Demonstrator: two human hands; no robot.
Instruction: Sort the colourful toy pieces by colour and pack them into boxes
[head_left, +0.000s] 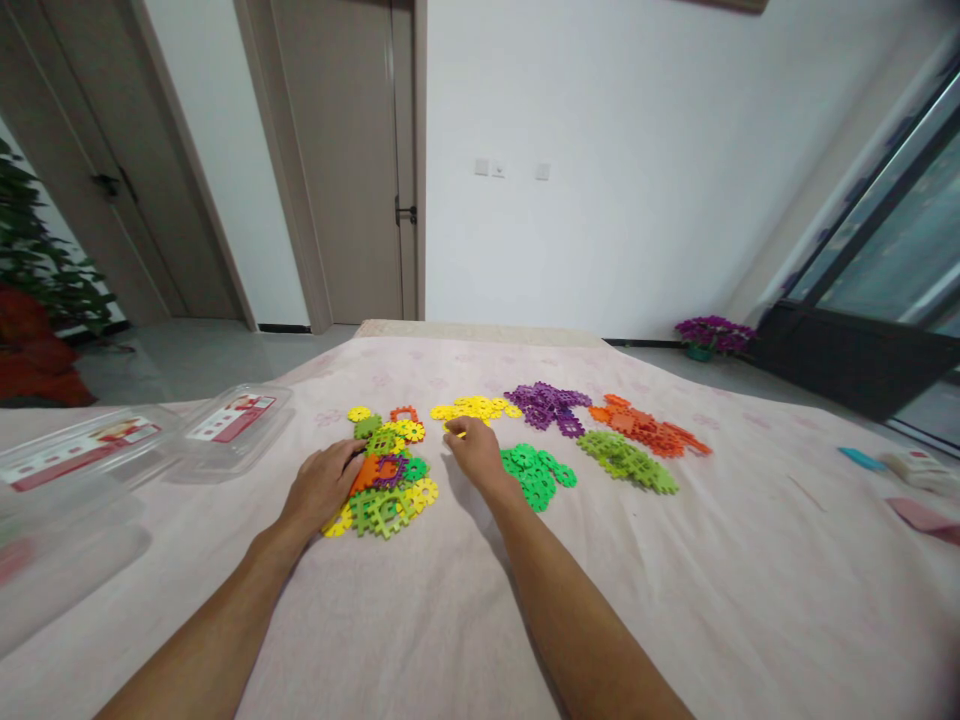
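Note:
My left hand (322,488) lies along the left edge of a mixed pile of plastic interlocking pieces (386,505), fingers stretched out and touching it. The pile mixes yellow, lime green, orange, purple and green gear-like and square shapes. My right hand (478,458) is at the near side of a yellow pile (480,408), its fingers curled into a pinch. Yellow shows at those fingertips, seemingly a yellow interlocking piece (457,426), partly hidden by the hand. Just right of my right wrist lies a green pile (536,475).
Farther right are purple (547,405), orange (645,425) and lime green (626,460) piles. Clear plastic containers (232,430) with labels stand at the left. A blue item (861,458) and a white pack (919,468) lie at the right on the pink cloth (720,580).

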